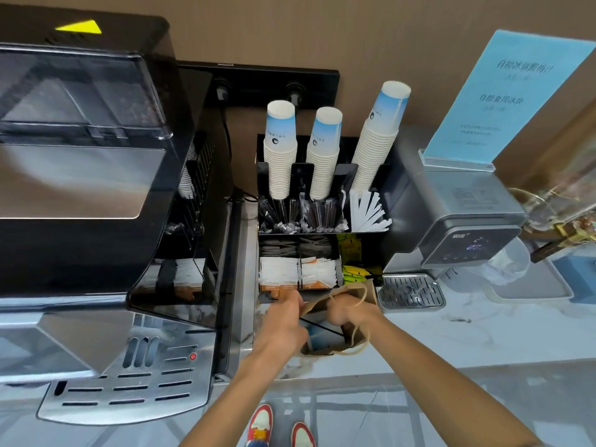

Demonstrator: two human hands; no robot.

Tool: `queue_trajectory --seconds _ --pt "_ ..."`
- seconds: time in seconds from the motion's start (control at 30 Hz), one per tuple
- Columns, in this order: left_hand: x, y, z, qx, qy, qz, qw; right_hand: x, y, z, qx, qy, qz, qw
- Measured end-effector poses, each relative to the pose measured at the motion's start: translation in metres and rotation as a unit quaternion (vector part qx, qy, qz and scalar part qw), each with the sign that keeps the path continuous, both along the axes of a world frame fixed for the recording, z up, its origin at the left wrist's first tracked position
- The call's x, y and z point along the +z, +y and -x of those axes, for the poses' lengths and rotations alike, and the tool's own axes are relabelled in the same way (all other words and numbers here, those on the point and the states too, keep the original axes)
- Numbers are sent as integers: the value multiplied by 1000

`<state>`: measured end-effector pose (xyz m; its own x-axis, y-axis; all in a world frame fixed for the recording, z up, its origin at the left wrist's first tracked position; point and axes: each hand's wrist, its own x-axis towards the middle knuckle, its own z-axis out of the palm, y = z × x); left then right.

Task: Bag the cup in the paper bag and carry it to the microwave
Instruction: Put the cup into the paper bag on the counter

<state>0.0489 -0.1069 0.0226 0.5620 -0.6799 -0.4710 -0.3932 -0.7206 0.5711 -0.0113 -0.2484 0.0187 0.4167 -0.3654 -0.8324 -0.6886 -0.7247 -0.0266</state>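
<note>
A brown paper bag (367, 293) with twine handles stands open on the marble counter, just in front of the black condiment organiser. Inside its mouth shows a blue and white cup (319, 338), lying low in the bag. My left hand (285, 321) grips the bag's left rim. My right hand (346, 311) is closed on the far rim by a handle. Both hands are motion-blurred. No microwave is in view.
A large black and silver coffee machine (96, 204) fills the left. The organiser (322, 227) holds three stacks of paper cups, stirrers and sachets. A grey water dispenser (458, 221) with drip tray stands at the right, under a blue sign (503, 95). The counter edge (419, 362) runs below.
</note>
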Motion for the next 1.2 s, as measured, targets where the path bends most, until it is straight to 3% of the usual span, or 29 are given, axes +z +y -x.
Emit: queue_trajectory --seconds 0.3,0.47,0.67,0.93,1.2 --pt "2 -6 -2 -13 17 -5 1000 -35 5 -1 -75 13 -11 997" --pt "7 -8 -5 -9 25 -16 1000 -43 8 -8 -26 -8 11 1000" --pt "13 -6 -10 0 32 -12 999 -40 10 -2 -41 -36 4 998" --pt "12 -8 -10 -6 12 -17 1000 -36 14 4 -54 -158 30 986" --pt "14 -13 -11 -7 16 -25 1000 -43 25 7 -32 -206 43 977"
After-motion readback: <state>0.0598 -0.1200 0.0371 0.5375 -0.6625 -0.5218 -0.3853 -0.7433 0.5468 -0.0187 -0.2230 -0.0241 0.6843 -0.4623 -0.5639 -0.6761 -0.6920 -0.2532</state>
